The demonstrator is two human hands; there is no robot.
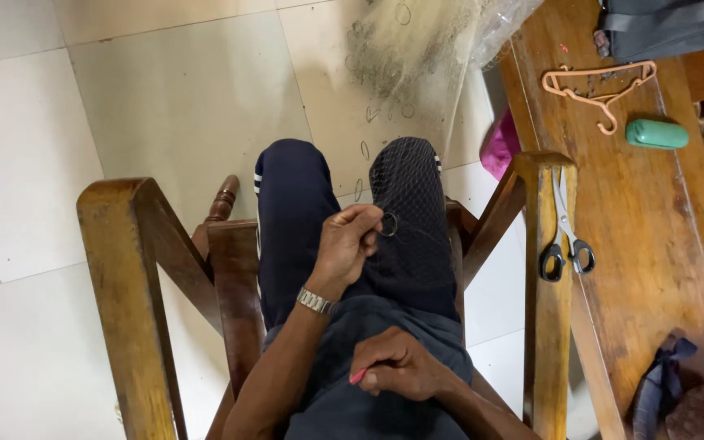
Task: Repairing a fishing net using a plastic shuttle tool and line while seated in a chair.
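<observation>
My left hand [350, 244] pinches a small ring [389, 224] at its fingertips, on the net [413, 212]; right hand [397, 364], nearer, grips something pink.

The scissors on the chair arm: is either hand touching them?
Apart. The head view shows the scissors lying alone on the wooden chair arm, both hands over the lap.

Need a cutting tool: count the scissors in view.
1. The scissors lie on the right armrest of the wooden chair, handles toward the person, beside the wooden table. Others may be hidden.

Chair arms [549, 244] flanking; scissors [565, 244] rightward.
</observation>
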